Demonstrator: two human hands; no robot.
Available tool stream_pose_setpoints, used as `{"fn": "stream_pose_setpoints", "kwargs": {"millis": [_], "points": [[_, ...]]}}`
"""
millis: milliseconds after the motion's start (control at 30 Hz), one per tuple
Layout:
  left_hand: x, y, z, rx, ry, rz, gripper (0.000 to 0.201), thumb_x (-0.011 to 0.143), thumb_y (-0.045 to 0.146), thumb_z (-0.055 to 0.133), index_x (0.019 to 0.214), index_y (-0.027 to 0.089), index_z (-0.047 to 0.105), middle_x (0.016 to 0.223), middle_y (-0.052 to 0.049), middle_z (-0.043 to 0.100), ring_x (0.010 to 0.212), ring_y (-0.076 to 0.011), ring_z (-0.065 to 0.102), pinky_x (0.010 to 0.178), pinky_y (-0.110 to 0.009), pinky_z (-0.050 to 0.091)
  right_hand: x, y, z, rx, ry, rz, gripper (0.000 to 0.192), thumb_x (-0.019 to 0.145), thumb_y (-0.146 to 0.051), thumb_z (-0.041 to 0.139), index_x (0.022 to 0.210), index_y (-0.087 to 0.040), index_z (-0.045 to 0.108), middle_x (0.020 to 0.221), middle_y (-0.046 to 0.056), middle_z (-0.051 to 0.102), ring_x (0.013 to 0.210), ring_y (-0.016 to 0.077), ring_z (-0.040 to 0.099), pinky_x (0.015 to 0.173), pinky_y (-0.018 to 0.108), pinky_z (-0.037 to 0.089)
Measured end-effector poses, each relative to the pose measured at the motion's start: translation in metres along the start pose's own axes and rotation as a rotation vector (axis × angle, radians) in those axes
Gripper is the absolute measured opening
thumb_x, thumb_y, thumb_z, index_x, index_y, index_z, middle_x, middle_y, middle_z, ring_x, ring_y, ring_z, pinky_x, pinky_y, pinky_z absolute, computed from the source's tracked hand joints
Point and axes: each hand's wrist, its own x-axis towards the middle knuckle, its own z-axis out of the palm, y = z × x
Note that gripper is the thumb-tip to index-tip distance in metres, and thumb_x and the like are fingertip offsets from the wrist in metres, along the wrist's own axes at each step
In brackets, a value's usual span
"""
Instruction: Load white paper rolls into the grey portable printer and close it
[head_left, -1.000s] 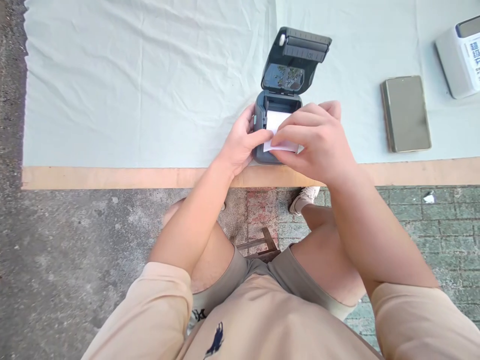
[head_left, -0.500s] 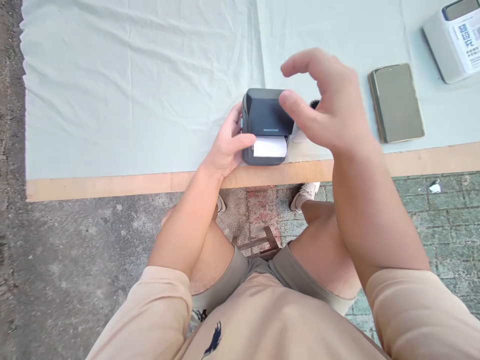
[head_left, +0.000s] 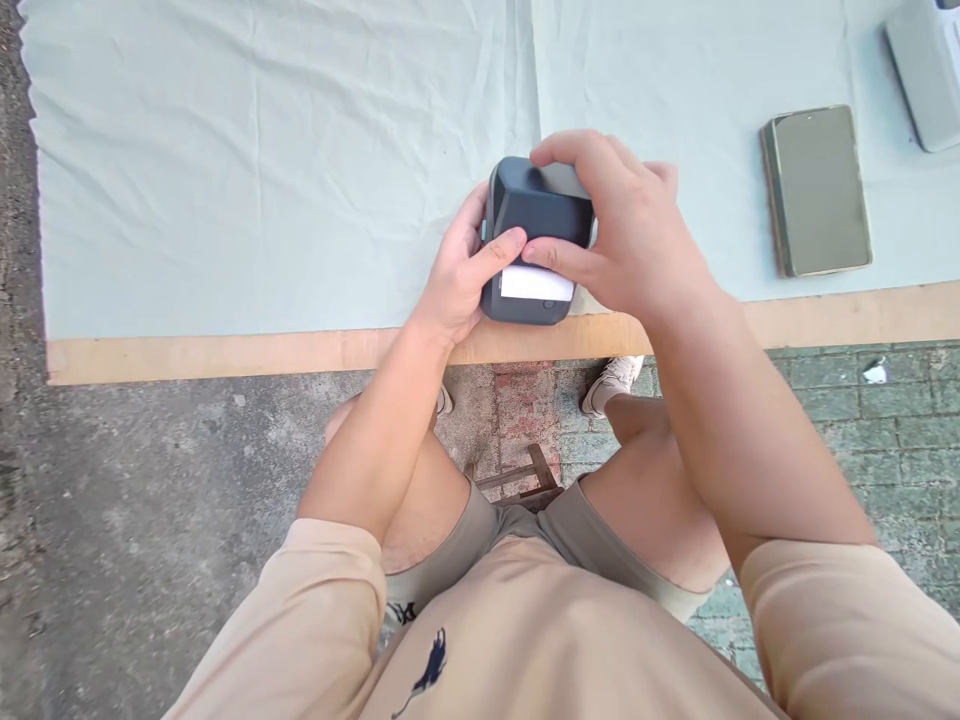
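Observation:
A dark label printer point(head_left: 541, 222) is near the front edge of the cloth-covered table, with a white paper label point(head_left: 535, 283) sticking out of its front slot. My left hand point(head_left: 466, 262) grips the printer's left side, thumb lying on the lid. Over the lid from the right comes my right hand point(head_left: 619, 215). Its thumb presses the lid's front edge and its fingers curl over the back, so it is closed on the printer. Much of the printer's right side is hidden behind this hand.
A smartphone point(head_left: 823, 190) in a case lies on the pale cloth point(head_left: 360, 160) to the right. Farther right stands a white device point(head_left: 930, 75), cut off by the frame. The table's wooden edge point(head_left: 210, 355) runs across in front of my knees, above a low wooden stool point(head_left: 534, 480).
My right hand has come down from above the printer and taken hold of its lid. My left thumb has moved from beside the label up onto the lid. The view has shifted slightly.

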Motion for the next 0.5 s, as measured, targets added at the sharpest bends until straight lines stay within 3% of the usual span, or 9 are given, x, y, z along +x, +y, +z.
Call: {"fn": "stream_pose_setpoints", "kwargs": {"millis": [167,267,367,500], "points": [[0.005,0.0,-0.001,-0.108,0.008,-0.018,0.03,0.086,0.022,0.038,0.105,0.019,0.062,0.095,-0.003,0.064,0.12,-0.0224,0.056,0.098,-0.035,0.051,-0.007,0.008,-0.016,-0.082,0.104,-0.045,0.048,0.075,-0.037,0.068,0.119,-0.029,0.05,0.13,0.008,0.049,0.115,0.0271,0.051,0.097,0.049,0.035],[0.006,0.001,0.0,-0.085,0.061,-0.052,0.033,0.082,0.014,0.04,0.105,0.02,0.063,0.095,-0.002,0.064,0.122,-0.0221,0.055,0.098,-0.036,0.051,-0.011,0.013,-0.024,-0.067,0.076,-0.088,0.041,0.076,-0.032,0.064,0.115,-0.031,0.051,0.128,0.007,0.049,0.113,0.0256,0.052,0.092,0.046,0.041],[0.006,0.001,0.001,-0.08,0.105,-0.054,0.028,0.082,0.017,0.045,0.103,0.021,0.064,0.098,-0.002,0.065,0.124,-0.0232,0.054,0.099,-0.036,0.05,-0.013,0.018,-0.021,-0.069,-0.013,-0.109,0.047,0.075,-0.028,0.065,0.118,-0.037,0.047,0.13,0.004,0.049,0.114,0.025,0.053,0.092,0.045,0.043],[0.006,-0.001,0.002,-0.063,0.115,-0.046,0.024,0.08,0.016,0.049,0.098,0.021,0.064,0.099,-0.002,0.066,0.126,-0.0222,0.052,0.103,-0.033,0.047,-0.011,0.022,-0.016,-0.064,-0.03,-0.131,0.055,0.072,-0.028,0.067,0.121,-0.037,0.044,0.132,0.005,0.048,0.116,0.0251,0.051,0.089,0.043,0.045]]}}
